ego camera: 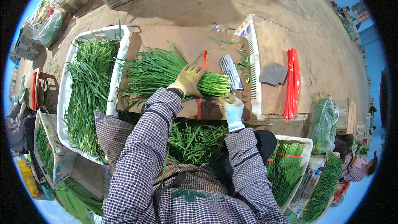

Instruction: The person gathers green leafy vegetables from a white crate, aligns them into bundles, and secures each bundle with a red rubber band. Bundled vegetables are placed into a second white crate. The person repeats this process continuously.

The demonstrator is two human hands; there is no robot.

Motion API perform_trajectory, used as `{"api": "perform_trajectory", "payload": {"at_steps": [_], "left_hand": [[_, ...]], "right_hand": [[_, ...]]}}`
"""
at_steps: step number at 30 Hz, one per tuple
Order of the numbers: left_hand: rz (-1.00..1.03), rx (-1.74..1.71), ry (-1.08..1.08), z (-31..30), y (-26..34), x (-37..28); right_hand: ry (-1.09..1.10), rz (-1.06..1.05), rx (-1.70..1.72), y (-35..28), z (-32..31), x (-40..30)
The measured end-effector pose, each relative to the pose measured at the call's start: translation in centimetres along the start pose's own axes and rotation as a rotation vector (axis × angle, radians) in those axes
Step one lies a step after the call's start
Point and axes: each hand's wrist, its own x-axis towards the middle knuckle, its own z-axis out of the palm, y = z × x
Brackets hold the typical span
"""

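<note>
A thick bundle of green leafy stalks, apparently garlic chives (pixel 158 68), lies across a brown board (pixel 164 35) with its pale stem ends to the right. My left hand (pixel 188 79), in a yellowish work glove, grips it from above around the stems. A red tie strip (pixel 200 109) passes beneath the bundle and shows on both sides. Gloved in light blue and yellow, my right hand (pixel 232 109) has its curled fingers at the near corner of the stem ends; whether they pinch any stalk is unclear. Just beyond the stem ends rests a cleaver blade (pixel 230 70).
Loose chives fill a white crate (pixel 119 65) at left. At right, red tie strips (pixel 291 84) and a dark rounded plate (pixel 273 74) lie on a board-topped crate (pixel 255 68). Tied bundles (pixel 284 165) stand in a crate lower right. Leaf trimmings (pixel 196 143) lie below the board.
</note>
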Motion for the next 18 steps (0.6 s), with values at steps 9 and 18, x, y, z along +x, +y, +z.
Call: {"api": "perform_trajectory", "payload": {"at_steps": [9,18], "left_hand": [[0.024,-0.082,0.080,0.7,-0.6,-0.4],[0.014,0.002,0.121,0.8,0.3,-1.0]], "right_hand": [[-0.025,0.130,0.344,0.9,-0.1,-0.6],[-0.170,-0.094,-0.464,-0.1,-1.3,0.5]]}}
